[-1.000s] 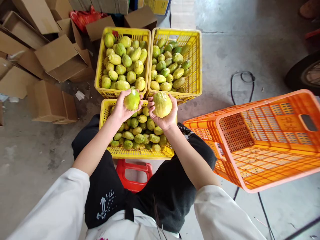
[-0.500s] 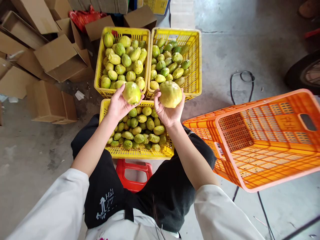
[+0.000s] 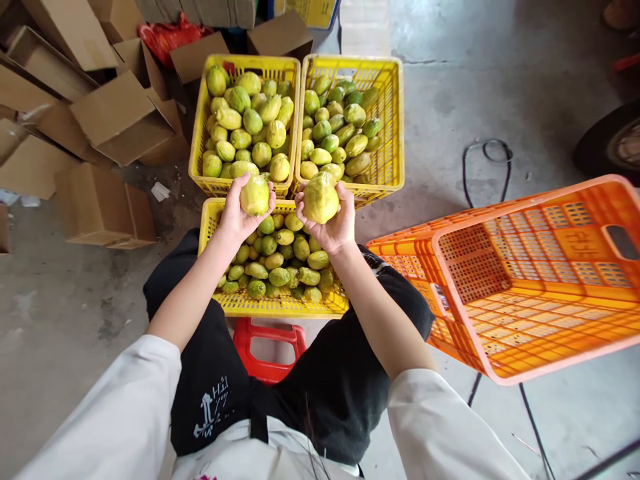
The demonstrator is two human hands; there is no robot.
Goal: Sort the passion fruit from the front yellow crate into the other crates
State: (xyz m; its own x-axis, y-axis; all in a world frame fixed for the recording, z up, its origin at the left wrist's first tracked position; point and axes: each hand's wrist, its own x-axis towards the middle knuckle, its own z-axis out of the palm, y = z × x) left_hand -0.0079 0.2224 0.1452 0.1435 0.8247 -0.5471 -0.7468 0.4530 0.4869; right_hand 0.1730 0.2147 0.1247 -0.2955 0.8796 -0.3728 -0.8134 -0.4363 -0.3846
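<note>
My left hand is closed round a yellow-green fruit, oval and smooth-skinned; I cannot tell its exact kind. A larger, yellower fruit with a slightly ridged skin sits in my right hand, the fingers curled about it. Both hands are held apart above the far side of the near yellow crate, which holds many smaller green and yellow fruits. Beyond it stand a left yellow crate with larger fruits and a right yellow crate with greener ones.
An orange basket lies on its side at the right, beside a black cable. Cardboard boxes are piled at the far left. Between my legs is a red plastic stool. A wheel shows at the right edge.
Both hands have come slightly lower and nearer to me, the right one also to the left. The two fruits have turned in the fingers.
</note>
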